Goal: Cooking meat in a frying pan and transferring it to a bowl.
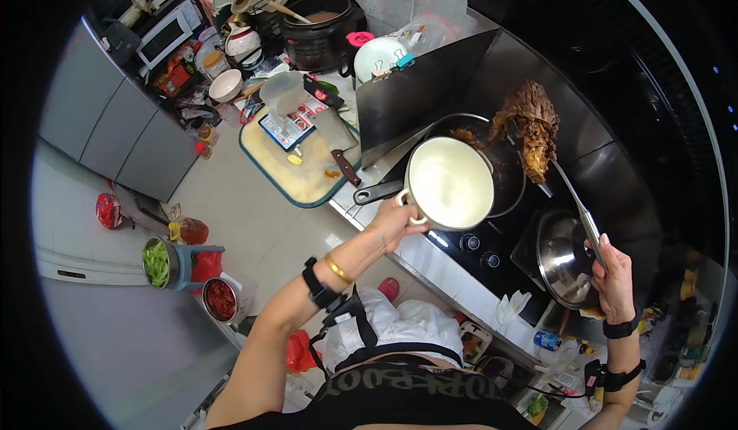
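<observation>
My left hand [396,224] is closed round one side handle of a cream-white two-handled bowl [450,182], tipped so its bare inside shows. The bowl hangs over the near edge of a dark frying pan [509,188] and hides part of it. In my right hand [613,276] are long metal tongs [580,211], whose far end grips a big brown chunk of cooked meat [530,126]. The meat hangs above the pan's far right side, right of the bowl. Some brown food [465,135] shows inside the pan. The pan's black handle [377,192] points left.
A lidded pan [565,257] stands on the right burner. Behind the frying pan rises a dark splash guard [419,91]. On the left counter, a cutting board [307,188] carries a cleaver [336,134] and a clear plastic tub [283,91]. A black pot [319,34] stands beyond.
</observation>
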Demonstrator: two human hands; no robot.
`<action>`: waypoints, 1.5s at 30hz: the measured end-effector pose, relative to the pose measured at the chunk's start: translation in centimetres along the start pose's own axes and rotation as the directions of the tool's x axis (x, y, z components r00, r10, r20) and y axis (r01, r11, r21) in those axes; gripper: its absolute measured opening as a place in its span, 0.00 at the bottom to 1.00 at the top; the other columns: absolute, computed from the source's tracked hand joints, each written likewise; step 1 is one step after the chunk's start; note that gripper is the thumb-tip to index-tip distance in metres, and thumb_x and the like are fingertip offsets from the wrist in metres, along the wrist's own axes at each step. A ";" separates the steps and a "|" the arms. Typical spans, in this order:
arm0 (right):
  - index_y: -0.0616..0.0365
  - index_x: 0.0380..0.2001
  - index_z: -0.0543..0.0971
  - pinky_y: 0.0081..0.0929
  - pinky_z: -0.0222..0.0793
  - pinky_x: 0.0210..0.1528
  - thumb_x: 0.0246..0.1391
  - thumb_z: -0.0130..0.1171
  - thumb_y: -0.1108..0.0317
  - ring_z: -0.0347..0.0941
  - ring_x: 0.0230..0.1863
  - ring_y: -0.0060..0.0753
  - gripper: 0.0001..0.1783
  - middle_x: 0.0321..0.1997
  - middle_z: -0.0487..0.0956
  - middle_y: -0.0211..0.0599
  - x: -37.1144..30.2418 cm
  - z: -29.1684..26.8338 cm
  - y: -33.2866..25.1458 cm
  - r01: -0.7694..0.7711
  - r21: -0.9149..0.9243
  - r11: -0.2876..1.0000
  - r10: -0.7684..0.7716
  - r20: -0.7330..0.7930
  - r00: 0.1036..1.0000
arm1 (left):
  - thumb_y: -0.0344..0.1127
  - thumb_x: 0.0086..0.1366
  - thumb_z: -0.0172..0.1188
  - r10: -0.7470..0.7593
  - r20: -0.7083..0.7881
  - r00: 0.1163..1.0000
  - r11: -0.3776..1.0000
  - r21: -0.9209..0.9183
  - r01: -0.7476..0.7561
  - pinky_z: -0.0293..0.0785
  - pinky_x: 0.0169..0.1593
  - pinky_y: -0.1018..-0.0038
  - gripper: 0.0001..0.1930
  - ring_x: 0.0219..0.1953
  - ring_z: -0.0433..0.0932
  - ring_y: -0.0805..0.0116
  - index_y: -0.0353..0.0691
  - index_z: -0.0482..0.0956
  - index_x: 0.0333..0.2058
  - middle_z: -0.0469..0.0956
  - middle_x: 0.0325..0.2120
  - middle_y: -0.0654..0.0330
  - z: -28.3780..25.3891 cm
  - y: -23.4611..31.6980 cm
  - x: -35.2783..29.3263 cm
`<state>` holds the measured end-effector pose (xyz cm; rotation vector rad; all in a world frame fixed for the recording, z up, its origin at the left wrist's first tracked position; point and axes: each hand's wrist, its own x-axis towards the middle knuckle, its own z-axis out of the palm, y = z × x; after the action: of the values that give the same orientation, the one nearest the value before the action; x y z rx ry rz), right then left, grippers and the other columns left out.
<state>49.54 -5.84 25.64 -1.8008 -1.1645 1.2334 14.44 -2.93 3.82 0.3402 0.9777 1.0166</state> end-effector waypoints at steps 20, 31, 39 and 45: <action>0.60 0.27 0.80 0.14 0.40 0.16 0.62 0.53 0.56 0.49 0.13 0.08 0.19 0.12 0.62 0.17 2.5 4.2 5.0 -0.002 -0.091 0.996 0.006 0.034 0.999 | 0.18 0.55 0.47 0.012 -0.104 0.994 1.000 0.005 -0.012 0.83 0.44 0.65 0.19 0.44 0.78 0.57 0.27 0.68 0.48 0.74 0.43 0.50 5.7 2.3 6.9; 0.68 0.20 0.76 0.21 0.52 0.19 0.59 0.56 0.57 0.55 0.18 0.14 0.23 0.13 0.63 0.21 4.5 2.9 -0.6 0.194 -0.533 0.823 -0.109 0.186 0.976 | 0.17 0.54 0.45 0.027 -0.084 0.996 0.995 0.094 -0.019 0.84 0.41 0.65 0.19 0.41 0.79 0.57 0.29 0.69 0.47 0.74 0.42 0.50 5.0 0.6 8.4; 0.68 0.35 0.81 0.32 0.71 0.31 0.52 0.58 0.68 0.76 0.23 0.46 0.12 0.22 0.78 0.52 2.8 5.9 -9.4 0.433 -0.802 0.412 -0.333 0.310 0.891 | 0.17 0.56 0.45 -0.061 -0.116 0.991 0.990 -0.137 0.045 0.85 0.38 0.65 0.20 0.37 0.79 0.53 0.26 0.66 0.49 0.74 0.42 0.47 4.8 -0.9 8.9; 0.58 0.38 0.81 0.38 0.70 0.28 0.51 0.59 0.65 0.74 0.24 0.47 0.13 0.22 0.76 0.45 -0.2 6.9 -7.4 0.484 -0.875 -0.008 -0.557 0.406 0.725 | 0.17 0.55 0.46 -0.035 -0.146 0.989 0.990 -0.137 0.015 0.85 0.38 0.65 0.19 0.37 0.79 0.53 0.26 0.68 0.48 0.74 0.42 0.47 3.8 -0.7 8.6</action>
<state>40.75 -2.95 29.76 -1.6705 -2.6459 -0.2514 19.39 4.59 0.92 0.1406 1.0371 1.0912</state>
